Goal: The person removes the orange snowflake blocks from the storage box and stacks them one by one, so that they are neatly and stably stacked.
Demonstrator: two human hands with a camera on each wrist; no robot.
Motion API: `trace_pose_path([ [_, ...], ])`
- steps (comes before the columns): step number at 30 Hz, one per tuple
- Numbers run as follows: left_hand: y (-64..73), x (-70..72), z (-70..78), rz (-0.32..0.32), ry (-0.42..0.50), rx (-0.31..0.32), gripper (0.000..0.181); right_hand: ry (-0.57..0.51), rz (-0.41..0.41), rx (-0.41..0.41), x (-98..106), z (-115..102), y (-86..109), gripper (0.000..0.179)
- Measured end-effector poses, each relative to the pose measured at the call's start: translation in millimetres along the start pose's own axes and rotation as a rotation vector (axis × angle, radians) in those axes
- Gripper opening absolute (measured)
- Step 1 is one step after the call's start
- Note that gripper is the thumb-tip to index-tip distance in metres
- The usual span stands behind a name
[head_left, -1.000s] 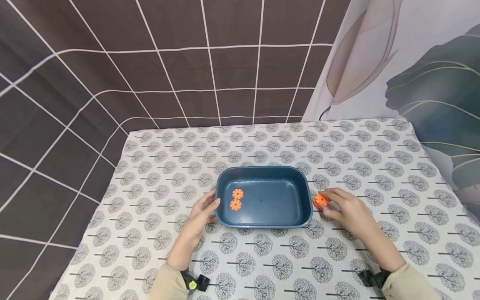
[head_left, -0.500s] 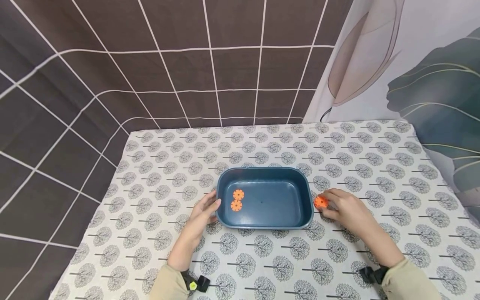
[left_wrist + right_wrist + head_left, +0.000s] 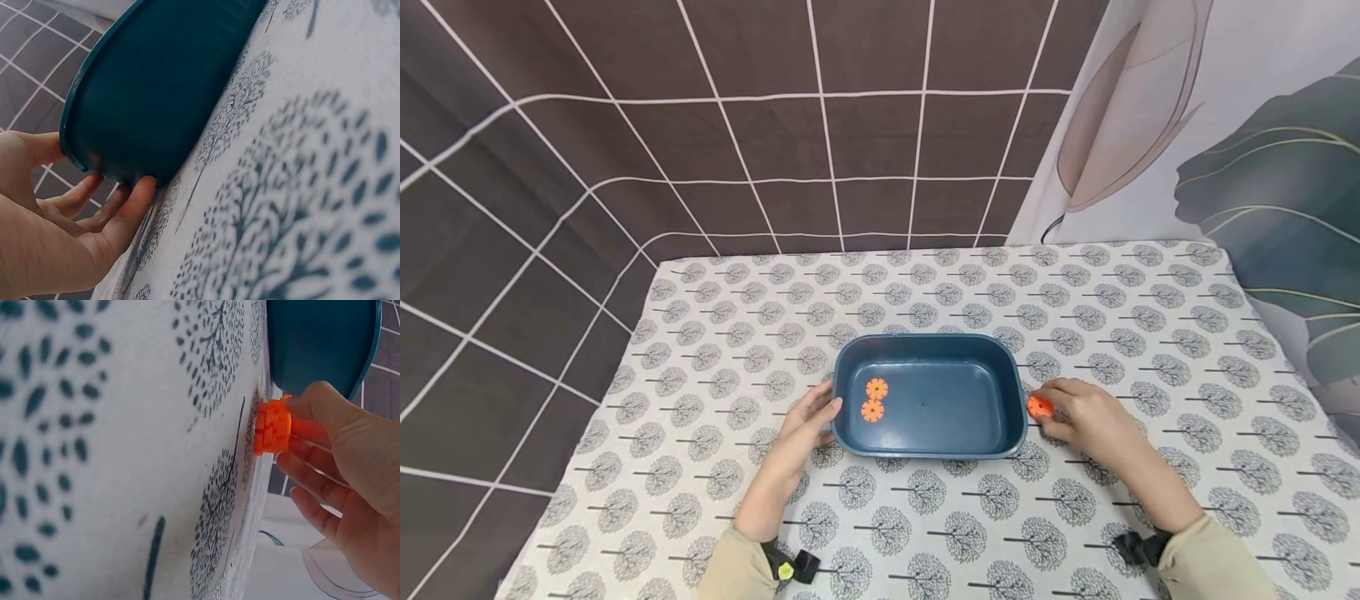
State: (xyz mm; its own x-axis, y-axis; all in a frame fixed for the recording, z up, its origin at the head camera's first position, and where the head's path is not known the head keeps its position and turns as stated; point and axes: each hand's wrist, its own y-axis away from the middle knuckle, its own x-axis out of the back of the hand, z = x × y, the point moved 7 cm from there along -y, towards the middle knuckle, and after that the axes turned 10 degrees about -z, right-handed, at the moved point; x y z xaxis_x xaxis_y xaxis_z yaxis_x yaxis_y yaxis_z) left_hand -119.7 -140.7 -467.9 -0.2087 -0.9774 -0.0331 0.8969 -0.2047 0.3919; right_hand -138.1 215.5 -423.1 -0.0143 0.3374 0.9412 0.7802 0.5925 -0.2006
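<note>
A dark blue plastic basin (image 3: 929,454) stands at the middle of the table. My left hand (image 3: 795,433) holds its left end, thumb at the rim and fingers against the outer wall, as the left wrist view also shows. Just outside the opposite end, my right hand (image 3: 1093,419) grips a small stack of orange notched discs (image 3: 273,427) between thumb and fingers. The stack is right down at the cloth, its layers visible in the right wrist view. Inside the basin lie two orange notched discs, an upper disc (image 3: 876,388) and a lower disc (image 3: 872,411), side by side.
A white cloth (image 3: 880,533) with a grey tree print covers the table. Behind it hangs a dark brown curtain (image 3: 775,133) with white grid lines, and at the right a pale curtain (image 3: 1262,100) with large leaf shapes. Black straps are on both wrists.
The orange stack tilts slightly in my right fingers, which have shifted a little. My left hand, the basin and the two discs in it look the same.
</note>
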Motion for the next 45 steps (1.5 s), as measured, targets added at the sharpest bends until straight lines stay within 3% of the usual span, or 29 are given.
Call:
trace_pose_path([
  [17,0.2,0.7,-2.1,0.007,0.009,0.010,0.055,0.019,-0.038,-0.063,3,4,2.1,0.055],
  [26,1.2,-0.1,0.2,-0.004,0.015,-0.001,0.059,0.019,-0.030,-0.064,6,3,1.1,0.053],
  [45,1.1,-0.4,-0.1,0.000,0.010,-0.003,0.059,0.015,0.077,-0.028,35,-17,-17.2,0.040],
])
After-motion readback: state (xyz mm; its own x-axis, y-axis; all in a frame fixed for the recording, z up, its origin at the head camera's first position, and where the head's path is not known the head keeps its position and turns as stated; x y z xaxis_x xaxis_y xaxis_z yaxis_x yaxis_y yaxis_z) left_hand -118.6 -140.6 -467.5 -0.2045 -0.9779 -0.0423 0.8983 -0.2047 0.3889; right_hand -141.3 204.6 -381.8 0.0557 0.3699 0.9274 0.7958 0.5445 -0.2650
